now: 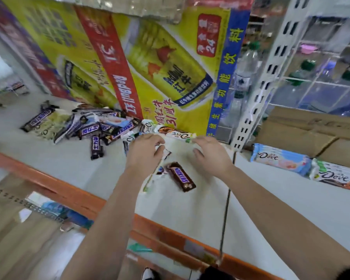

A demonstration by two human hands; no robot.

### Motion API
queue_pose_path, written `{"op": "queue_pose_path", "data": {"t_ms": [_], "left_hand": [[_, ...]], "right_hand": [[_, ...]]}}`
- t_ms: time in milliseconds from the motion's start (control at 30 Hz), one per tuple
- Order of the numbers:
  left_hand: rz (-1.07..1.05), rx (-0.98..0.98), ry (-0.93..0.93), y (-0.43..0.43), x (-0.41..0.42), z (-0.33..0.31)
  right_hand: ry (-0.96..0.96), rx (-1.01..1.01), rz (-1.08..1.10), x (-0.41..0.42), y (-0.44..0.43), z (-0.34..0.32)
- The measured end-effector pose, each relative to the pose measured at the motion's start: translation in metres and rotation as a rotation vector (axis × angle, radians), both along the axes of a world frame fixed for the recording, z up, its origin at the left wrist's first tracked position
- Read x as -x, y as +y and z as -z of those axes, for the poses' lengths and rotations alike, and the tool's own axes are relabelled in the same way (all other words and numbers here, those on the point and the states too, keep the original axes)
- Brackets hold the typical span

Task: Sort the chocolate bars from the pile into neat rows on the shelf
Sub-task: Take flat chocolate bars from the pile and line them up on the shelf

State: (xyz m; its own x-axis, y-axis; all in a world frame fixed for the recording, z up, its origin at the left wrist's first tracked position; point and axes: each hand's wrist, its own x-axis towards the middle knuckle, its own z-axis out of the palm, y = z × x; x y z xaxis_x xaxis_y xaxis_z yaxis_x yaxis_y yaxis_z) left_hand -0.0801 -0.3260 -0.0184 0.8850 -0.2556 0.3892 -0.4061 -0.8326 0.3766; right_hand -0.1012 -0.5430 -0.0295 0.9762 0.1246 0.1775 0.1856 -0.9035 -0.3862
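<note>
A pile of chocolate bars [93,126], brown Snickers and white Dove, lies at the back left of the pale shelf [271,199]. Both hands hold one white Dove bar [177,134] just right of the pile: my left hand [146,150] pinches its left end, my right hand [208,152] its right end. More white wrappers show under my left hand. A single Snickers bar [181,176] lies on the shelf between my wrists. On the right lie a blue Dove bar [281,159] and a white Dove bar [335,176], side by side.
A yellow Red Bull carton [160,63] stands behind the pile. A perforated white upright [257,93] rises to the right, with brown cardboard boxes [303,134] and water bottles [245,73] beyond. The shelf's front edge is an orange beam [73,197].
</note>
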Motion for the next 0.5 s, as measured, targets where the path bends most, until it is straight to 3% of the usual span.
{"op": "queue_pose_path", "data": {"t_ms": [367, 500], "left_hand": [[0.097, 0.045, 0.068, 0.077, -0.047, 0.006], [0.162, 0.045, 0.085, 0.080, -0.067, 0.010]], "right_hand": [[0.106, 0.269, 0.279, -0.048, 0.053, 0.009], [0.215, 0.154, 0.345, -0.045, 0.054, 0.007]]}}
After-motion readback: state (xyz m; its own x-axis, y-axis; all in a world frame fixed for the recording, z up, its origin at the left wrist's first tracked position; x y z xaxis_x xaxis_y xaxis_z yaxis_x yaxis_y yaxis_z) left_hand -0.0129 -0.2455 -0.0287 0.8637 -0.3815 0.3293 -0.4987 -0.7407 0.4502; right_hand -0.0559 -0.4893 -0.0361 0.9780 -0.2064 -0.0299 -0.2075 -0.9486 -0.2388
